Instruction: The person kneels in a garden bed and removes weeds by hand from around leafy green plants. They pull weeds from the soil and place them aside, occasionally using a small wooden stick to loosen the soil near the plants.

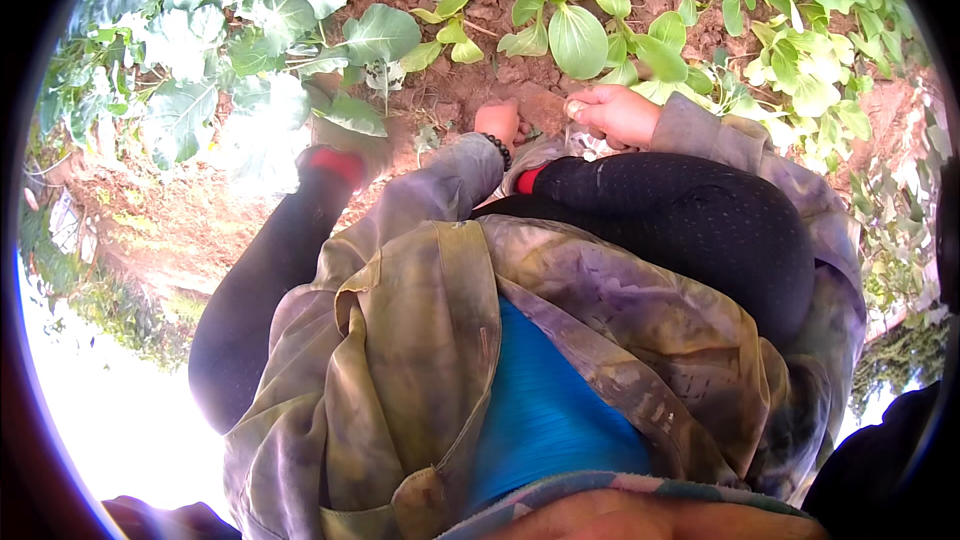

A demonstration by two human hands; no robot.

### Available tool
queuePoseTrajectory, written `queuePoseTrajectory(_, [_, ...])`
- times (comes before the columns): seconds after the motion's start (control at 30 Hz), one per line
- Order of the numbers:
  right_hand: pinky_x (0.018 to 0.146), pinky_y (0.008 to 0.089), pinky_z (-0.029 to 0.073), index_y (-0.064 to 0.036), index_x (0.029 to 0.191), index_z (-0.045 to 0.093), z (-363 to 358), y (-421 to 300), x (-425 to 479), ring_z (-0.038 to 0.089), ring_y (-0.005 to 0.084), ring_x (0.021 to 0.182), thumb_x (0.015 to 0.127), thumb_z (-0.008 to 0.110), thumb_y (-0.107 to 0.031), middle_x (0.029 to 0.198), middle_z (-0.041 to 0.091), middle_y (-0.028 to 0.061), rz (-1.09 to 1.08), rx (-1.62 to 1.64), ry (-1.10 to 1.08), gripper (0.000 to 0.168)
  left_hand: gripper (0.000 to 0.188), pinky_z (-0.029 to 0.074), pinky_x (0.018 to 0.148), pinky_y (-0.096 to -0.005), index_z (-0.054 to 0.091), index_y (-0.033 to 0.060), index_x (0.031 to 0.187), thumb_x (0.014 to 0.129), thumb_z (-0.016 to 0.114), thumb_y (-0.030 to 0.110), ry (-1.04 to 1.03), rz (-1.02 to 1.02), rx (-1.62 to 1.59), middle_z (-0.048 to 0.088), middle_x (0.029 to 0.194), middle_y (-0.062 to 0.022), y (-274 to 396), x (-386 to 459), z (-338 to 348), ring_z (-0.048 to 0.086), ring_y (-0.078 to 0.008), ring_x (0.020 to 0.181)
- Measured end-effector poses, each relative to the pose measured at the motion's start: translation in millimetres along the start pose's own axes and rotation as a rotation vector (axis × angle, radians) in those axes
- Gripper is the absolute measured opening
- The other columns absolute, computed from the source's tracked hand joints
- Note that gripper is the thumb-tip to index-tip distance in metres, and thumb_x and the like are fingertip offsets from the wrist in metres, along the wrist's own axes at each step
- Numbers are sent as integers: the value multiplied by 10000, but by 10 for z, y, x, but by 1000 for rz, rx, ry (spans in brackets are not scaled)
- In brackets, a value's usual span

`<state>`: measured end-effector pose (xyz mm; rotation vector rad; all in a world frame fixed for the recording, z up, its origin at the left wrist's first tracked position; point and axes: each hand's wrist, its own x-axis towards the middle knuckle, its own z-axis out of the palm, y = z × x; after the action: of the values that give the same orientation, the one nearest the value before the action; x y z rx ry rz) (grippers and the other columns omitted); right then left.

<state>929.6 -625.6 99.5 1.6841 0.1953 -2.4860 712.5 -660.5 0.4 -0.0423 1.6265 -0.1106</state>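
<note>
My left hand (498,122), with a dark beaded bracelet at the wrist, is low at the soil with its fingers curled and partly hidden. To its right, my right hand (616,115) has its fingers folded and the thumb against the forefinger. Between the hands lies a flat reddish-brown patch (543,109); whether it is a rusty blade or soil cannot be told. Both hands are just beyond my right shoe, beside broad-leaved green plants (577,41). Anything inside either hand is hidden.
Blue-green, cabbage-like plants (274,11) grow at the upper left, close to my left foot. More leafy plants (806,64) stand at the upper right. Reddish, clumpy soil (469,79) shows between the rows. My bent knees and loose jacket (405,330) fill the lower view.
</note>
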Motion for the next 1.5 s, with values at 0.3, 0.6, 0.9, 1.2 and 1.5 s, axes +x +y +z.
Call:
queuePoseTrajectory(0.3, [977, 294, 408, -1, 1342, 499, 110, 1061, 564, 551, 166, 1131, 897, 613, -172, 1222, 607, 116, -596, -131, 230, 490, 219, 382, 414, -301, 531, 13, 833, 932, 530, 208, 7, 284, 143, 551, 586, -69, -91, 238, -45, 531, -162, 454])
queuePoseTrajectory(0.6, [1011, 284, 383, 9, 1397, 429, 37, 1155, 678, 512, 148, 1192, 949, 556, -133, 1281, 576, 74, -331, 562, -163, 487, 203, 405, 410, -287, 546, 8, 860, 949, 499, 184, -29, 588, 314, 608, 681, -95, 105, 123, -138, 542, -170, 443])
queuePoseTrajectory(0.9, [414, 221, 341, -117, 1284, 554, -444, 298, 180, 491, 46, 553, 957, 547, -228, 849, 620, -14, -10, 185, -260, 345, 260, 337, 394, -281, 540, -54, 867, 920, 474, 192, 21, -10, 50, 590, 720, -157, 119, -338, 66, 503, -178, 497])
queuePoseTrajectory(1.2, [563, 239, 400, -63, 1164, 641, -51, 504, 465, 493, 70, 650, 920, 628, -221, 813, 603, -28, -187, 194, -75, 291, 183, 348, 404, -288, 538, 13, 879, 908, 517, 193, -6, 139, 160, 560, 657, -107, 69, -60, -144, 490, -179, 464])
queuePoseTrajectory(1.5, [717, 206, 379, -44, 1387, 469, 186, 1208, 709, 468, 50, 815, 935, 594, -159, 979, 572, -36, -529, 73, 82, 483, 239, 428, 432, -303, 562, -28, 877, 914, 510, 202, -4, 347, 293, 584, 600, -107, -84, 219, -246, 556, -187, 455])
